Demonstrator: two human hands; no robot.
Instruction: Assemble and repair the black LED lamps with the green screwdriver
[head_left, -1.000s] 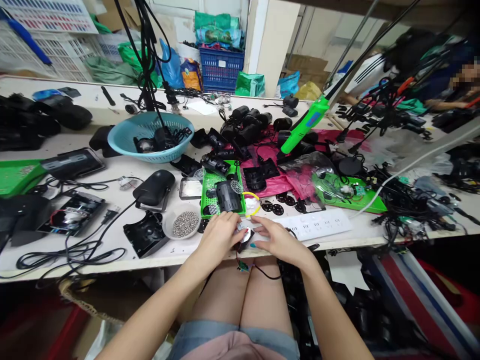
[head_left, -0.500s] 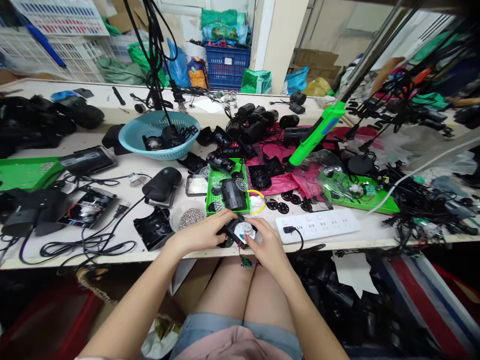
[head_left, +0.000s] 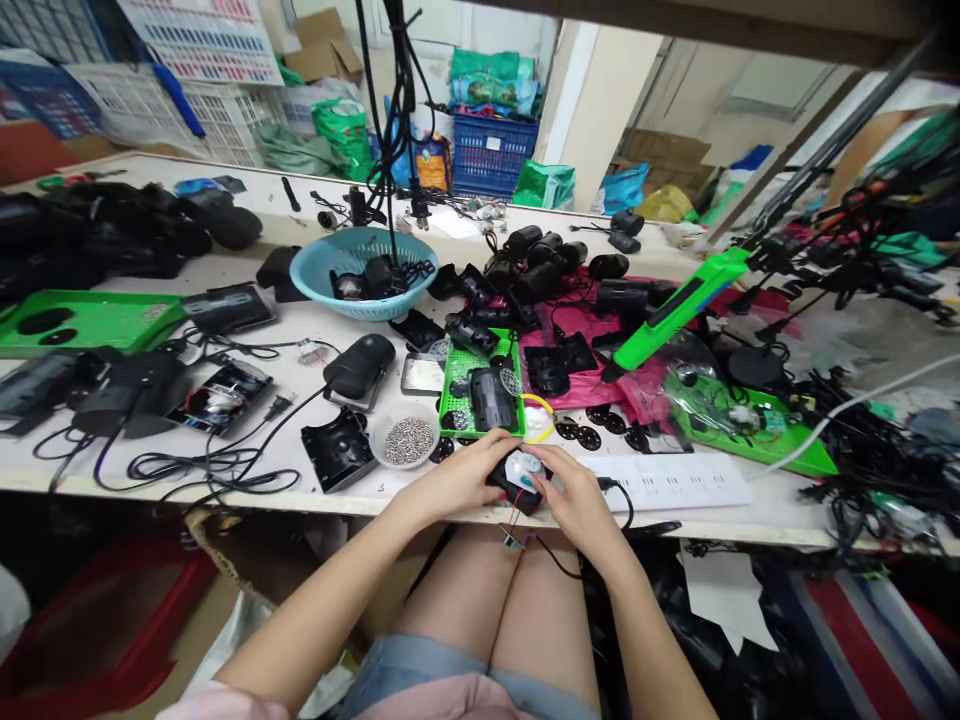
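Observation:
At the front edge of the table, my left hand (head_left: 470, 474) grips the left side of a black plastic housing (head_left: 517, 492). My right hand (head_left: 576, 492) is closed around its right side, thumb by a round white motor part (head_left: 525, 466) seated in it. Thin red wires run down from the housing to a small green circuit board (head_left: 511, 538) hanging over my lap. Just behind my hands is a green basket (head_left: 448, 400) bearing a black cylindrical housing (head_left: 492, 398). Fingers hide part of the held housing.
Left of my hands stand a bowl of small screws (head_left: 407, 440) and an empty black shell (head_left: 335, 447). A white power strip (head_left: 675, 482) lies to the right. A green electric screwdriver (head_left: 675, 310) hangs at right; a blue colander (head_left: 365, 272) sits behind.
The camera view has swung left, so the scene sits further right. The housing is turned slightly in my hands, and a black cable now shows below it.

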